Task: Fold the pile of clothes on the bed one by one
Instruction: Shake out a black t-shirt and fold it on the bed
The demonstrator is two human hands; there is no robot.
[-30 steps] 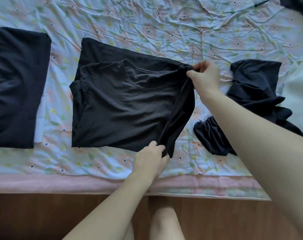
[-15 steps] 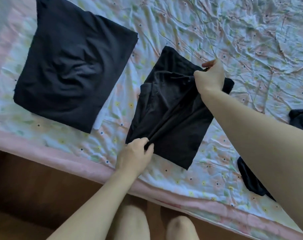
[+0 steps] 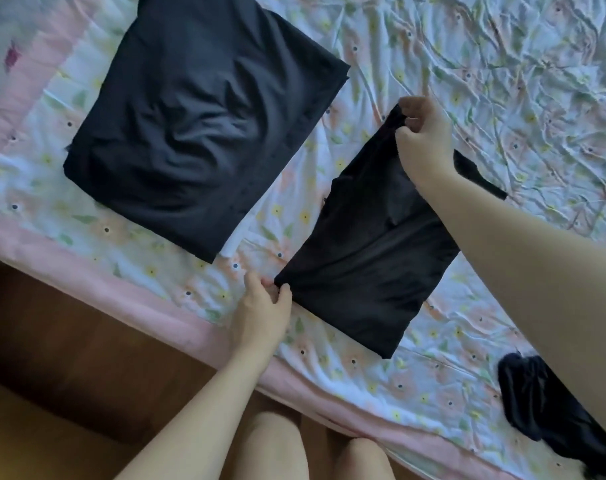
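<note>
Black shirt [image 3: 367, 258] lies folded narrow on the flowery bed [image 3: 502, 81], near its pink edge. From my head view, left hand [image 3: 260, 313] pinches the near corner with its fingers, right hand [image 3: 423, 140] grips the far corner. Folded dark garment [image 3: 197, 126] sits to the left, another crumpled dark piece [image 3: 537, 403] at the right.

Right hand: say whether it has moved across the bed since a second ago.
Yes. The right hand, pinching the black shirt, has carried its edge across the floral sheet toward the folded black stack, away from the crumpled dark clothes.
</note>
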